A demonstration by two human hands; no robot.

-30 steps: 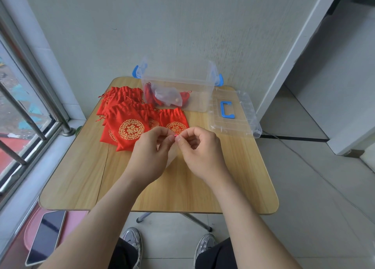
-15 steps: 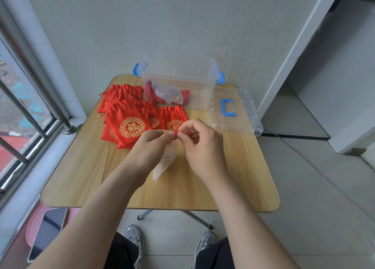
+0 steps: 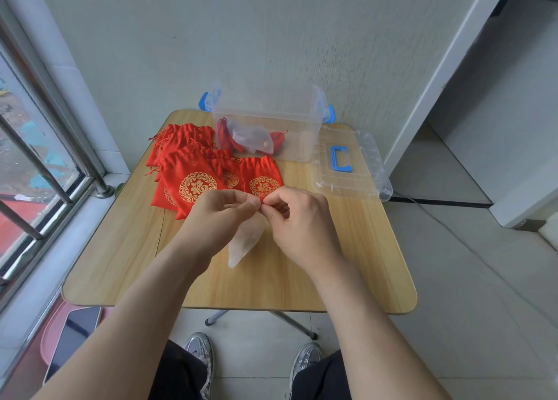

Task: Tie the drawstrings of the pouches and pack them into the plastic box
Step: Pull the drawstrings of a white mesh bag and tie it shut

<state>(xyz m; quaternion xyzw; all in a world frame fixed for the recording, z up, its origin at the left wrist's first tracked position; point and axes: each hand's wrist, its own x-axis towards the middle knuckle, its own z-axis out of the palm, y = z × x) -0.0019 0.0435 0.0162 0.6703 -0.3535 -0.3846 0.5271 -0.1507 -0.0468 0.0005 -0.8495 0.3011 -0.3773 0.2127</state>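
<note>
In front of the plastic box [image 3: 302, 121], the left hand [image 3: 222, 211] and right hand [image 3: 297, 215] each pinch the drawstring [image 3: 262, 202] of the sheer pouch [image 3: 244, 242], fingertips closed on it. It seems best to draw the ends apart evenly, so the knot seats snugly.

The sheer pouch [image 3: 244, 242] pinched between my left hand [image 3: 223, 215] and right hand [image 3: 299, 215] is thin, matt, translucent white cloth. At eleven o'clock on the table [image 3: 347, 263], the red pouches [image 3: 193, 170] are satiny cloth with a soft sheen and gold emblems. The table top shows smooth, pale wood grain. At twelve the plastic box [image 3: 296, 127] is clear and glossy. So is its lid [image 3: 356, 182] at two, with a blue plastic handle [image 3: 339, 158].
</note>
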